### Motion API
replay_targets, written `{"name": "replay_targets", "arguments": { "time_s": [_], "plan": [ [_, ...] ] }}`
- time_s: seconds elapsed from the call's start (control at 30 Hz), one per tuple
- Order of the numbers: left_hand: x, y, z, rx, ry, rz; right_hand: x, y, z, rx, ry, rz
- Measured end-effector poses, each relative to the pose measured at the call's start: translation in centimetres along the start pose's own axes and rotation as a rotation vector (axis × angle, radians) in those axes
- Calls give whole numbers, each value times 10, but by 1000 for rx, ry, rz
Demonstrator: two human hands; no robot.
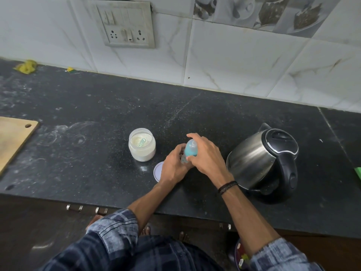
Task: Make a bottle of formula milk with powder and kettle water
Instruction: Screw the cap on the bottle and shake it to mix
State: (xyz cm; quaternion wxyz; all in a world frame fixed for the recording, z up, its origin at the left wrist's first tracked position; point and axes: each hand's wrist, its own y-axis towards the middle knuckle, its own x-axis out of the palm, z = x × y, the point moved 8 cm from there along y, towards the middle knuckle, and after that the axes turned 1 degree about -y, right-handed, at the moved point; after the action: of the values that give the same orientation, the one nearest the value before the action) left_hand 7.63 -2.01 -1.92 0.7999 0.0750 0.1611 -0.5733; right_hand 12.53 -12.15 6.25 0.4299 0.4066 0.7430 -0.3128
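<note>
A small baby bottle (190, 150) with a light blue top stands on the black counter (97, 106) at the centre. My left hand (173, 166) grips its lower body, which is mostly hidden. My right hand (205, 151) curls round the blue top from above. To the left, an open jar of white formula powder (142, 145) holds a pale green scoop (142, 142). The jar's white lid (157, 170) lies flat just left of my left wrist. A steel electric kettle (262, 163) with a black lid and handle stands to the right, lid closed.
A wooden cutting board (13, 137) lies at the left edge. A switch and socket panel (125, 26) is on the tiled wall behind. Yellow scraps (26, 65) sit at the back left. A green item (358, 172) shows at the right edge.
</note>
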Motion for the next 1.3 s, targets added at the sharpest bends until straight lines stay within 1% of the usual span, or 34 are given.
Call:
{"name": "replay_targets", "arguments": {
  "time_s": [0.1, 0.27, 0.37, 0.47, 0.57, 0.63, 0.9, 1.3],
  "plan": [
    [-1, 0, -1, 2, 19, 9, 2, -1, 1, 0, 37, 6],
    [1, 2, -3, 20, 49, 20, 8, -8, 1, -12, 44, 117],
    [1, 4, -5, 22, 60, 22, 10, -11, 2, -13, 59, 148],
    [0, 4, -5, 25, 53, 23, 10, -9, 6, -4, 98, 118],
    [0, 4, -3, 18, 52, 15, 10, -6, 8, -35, 123, 67],
    [0, 3, -4, 8, 47, 15, 10, -5, 8, -51, 125, 76],
    [1, 4, -7, -3, 40, 47, 16, -12, 6, -11, 185, 186],
    [-1, -1, 0, 25, 2, 80, 21, -16, 5, 59, 194, 397]
  ]
}}
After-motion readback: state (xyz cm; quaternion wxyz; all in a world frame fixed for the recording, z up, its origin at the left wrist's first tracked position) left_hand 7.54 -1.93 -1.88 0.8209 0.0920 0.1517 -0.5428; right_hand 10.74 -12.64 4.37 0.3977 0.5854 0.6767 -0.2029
